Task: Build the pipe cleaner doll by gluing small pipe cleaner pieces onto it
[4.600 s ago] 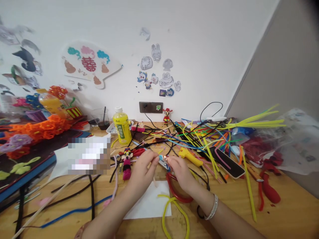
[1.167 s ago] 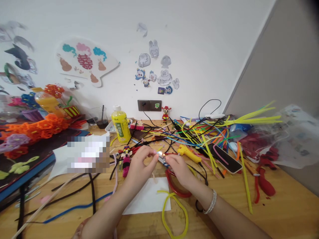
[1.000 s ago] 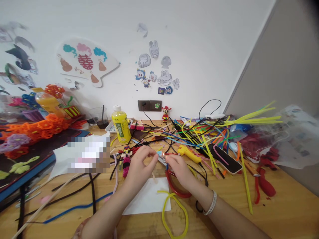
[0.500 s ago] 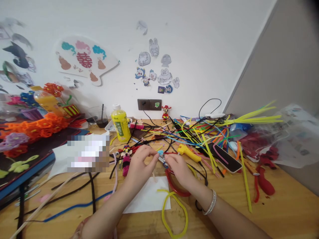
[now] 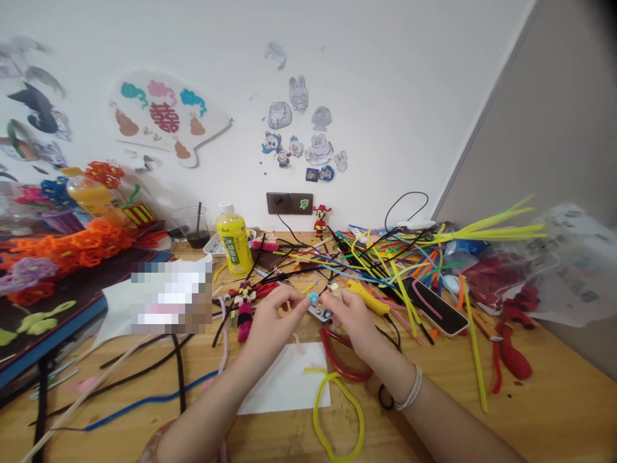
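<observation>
Between the thumb and fingertips of my left hand (image 5: 279,315) is a small light-blue piece (image 5: 313,298), rounded in shape. My right hand (image 5: 351,318) is close beside it, its fingers closed around a short pale cylinder (image 5: 335,292) whose end sticks up above them. Below the fingertips lies a red-handled tool (image 5: 332,359); its metal part is partly hidden by my right hand. A white paper sheet (image 5: 274,386) lies under my forearms, with a looped yellow fuzzy stem (image 5: 359,411) across its right edge.
A yellow glue gun (image 5: 369,299) lies just behind my right hand. Further right are a phone (image 5: 436,305) and a heap of coloured fuzzy stems (image 5: 400,257). A yellow drink bottle (image 5: 234,241) and a fuzzy doll (image 5: 245,308) stand or lie to the left.
My right hand has moved slightly right and opened a little gap from my left. The pale cylinder now shows above its fingers. My left hand still pinches the light-blue piece.
</observation>
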The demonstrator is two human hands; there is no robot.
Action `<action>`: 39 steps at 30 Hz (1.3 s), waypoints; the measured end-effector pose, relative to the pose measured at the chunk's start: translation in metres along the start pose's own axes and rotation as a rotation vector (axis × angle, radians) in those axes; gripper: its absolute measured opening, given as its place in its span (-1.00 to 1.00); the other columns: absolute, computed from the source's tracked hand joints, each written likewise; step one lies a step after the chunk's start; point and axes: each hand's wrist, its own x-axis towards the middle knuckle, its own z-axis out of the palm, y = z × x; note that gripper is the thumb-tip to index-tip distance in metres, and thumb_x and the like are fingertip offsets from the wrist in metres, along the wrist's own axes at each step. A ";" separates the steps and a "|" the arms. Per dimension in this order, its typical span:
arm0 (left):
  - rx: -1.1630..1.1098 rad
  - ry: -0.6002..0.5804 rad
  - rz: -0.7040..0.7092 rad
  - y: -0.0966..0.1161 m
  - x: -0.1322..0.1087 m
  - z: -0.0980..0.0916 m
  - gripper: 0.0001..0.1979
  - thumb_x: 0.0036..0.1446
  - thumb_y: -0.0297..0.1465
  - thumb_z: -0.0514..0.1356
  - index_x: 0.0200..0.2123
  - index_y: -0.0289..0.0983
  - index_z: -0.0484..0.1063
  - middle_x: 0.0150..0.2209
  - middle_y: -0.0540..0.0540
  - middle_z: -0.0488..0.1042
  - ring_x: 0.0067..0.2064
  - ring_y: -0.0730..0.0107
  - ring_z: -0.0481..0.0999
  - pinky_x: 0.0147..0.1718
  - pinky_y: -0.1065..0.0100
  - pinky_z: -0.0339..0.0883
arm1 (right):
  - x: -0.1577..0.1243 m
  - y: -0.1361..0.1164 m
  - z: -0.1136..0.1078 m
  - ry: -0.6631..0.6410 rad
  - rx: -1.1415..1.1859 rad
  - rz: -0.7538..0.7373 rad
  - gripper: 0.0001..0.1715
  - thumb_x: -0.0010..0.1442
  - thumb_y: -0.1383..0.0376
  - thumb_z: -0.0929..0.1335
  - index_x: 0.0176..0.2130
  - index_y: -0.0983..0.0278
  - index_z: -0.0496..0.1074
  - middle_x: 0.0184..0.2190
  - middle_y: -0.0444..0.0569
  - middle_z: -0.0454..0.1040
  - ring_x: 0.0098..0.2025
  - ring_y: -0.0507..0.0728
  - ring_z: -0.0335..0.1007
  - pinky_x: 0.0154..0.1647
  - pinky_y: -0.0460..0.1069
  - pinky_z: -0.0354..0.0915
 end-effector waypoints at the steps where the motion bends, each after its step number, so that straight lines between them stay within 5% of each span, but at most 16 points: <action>1: 0.007 0.001 0.011 0.000 0.000 0.000 -0.84 0.03 -0.35 0.14 -0.54 -0.27 0.37 -0.52 -0.02 0.40 -0.44 0.40 0.37 -0.45 0.40 0.22 | 0.001 0.000 0.000 0.000 -0.004 -0.003 -0.71 -0.02 0.10 0.32 -0.50 0.29 0.31 -0.62 -0.20 0.20 -0.58 -0.03 0.06 -0.54 -0.10 0.07; 8: -0.013 -0.018 0.050 0.004 0.000 0.000 -0.84 0.03 -0.32 0.15 -0.52 -0.26 0.39 -0.49 -0.03 0.40 -0.40 0.38 0.37 -0.38 0.38 0.24 | 0.002 0.004 -0.003 -0.001 -0.055 -0.109 -0.82 -0.04 0.20 0.35 -0.45 0.28 0.37 -0.56 -0.16 0.33 -0.49 0.02 0.21 -0.44 -0.08 0.19; 15: -0.484 -0.274 -0.390 0.003 -0.002 0.002 -0.72 0.03 -0.23 0.10 -0.57 -0.30 0.41 -0.57 -0.01 0.40 -0.51 0.44 0.34 -0.49 0.42 0.22 | 0.001 0.002 -0.009 -0.058 -0.142 -0.258 -0.91 0.00 0.27 0.35 -0.42 0.26 0.44 -0.48 -0.11 0.45 -0.41 0.07 0.34 -0.37 -0.05 0.25; 18: -0.646 -0.314 -0.468 0.006 -0.003 0.001 -0.78 -0.01 -0.28 0.14 -0.55 -0.31 0.40 -0.57 0.01 0.36 -0.52 0.48 0.31 -0.49 0.44 0.19 | 0.001 0.000 -0.010 -0.073 -0.178 -0.271 -0.89 0.01 0.28 0.34 -0.40 0.25 0.47 -0.43 -0.09 0.49 -0.36 0.09 0.37 -0.30 -0.03 0.26; 27: -0.235 -0.089 -0.218 0.006 0.000 0.002 -0.82 0.00 -0.31 0.13 -0.53 -0.30 0.38 -0.55 0.02 0.33 -0.46 0.42 0.31 -0.46 0.41 0.18 | -0.001 0.002 -0.004 0.018 -0.210 -0.246 -0.83 0.05 0.21 0.32 -0.45 0.27 0.40 -0.51 -0.12 0.40 -0.43 0.07 0.29 -0.40 -0.06 0.22; 39: 0.158 -0.119 0.130 0.003 -0.003 0.002 -0.90 0.10 -0.44 0.07 -0.38 -0.27 0.39 -0.38 -0.08 0.43 -0.30 0.33 0.38 -0.29 0.33 0.25 | 0.002 0.001 -0.008 -0.024 -0.284 -0.251 -0.90 0.04 0.29 0.32 -0.47 0.28 0.39 -0.52 -0.15 0.39 -0.44 0.05 0.27 -0.41 -0.10 0.16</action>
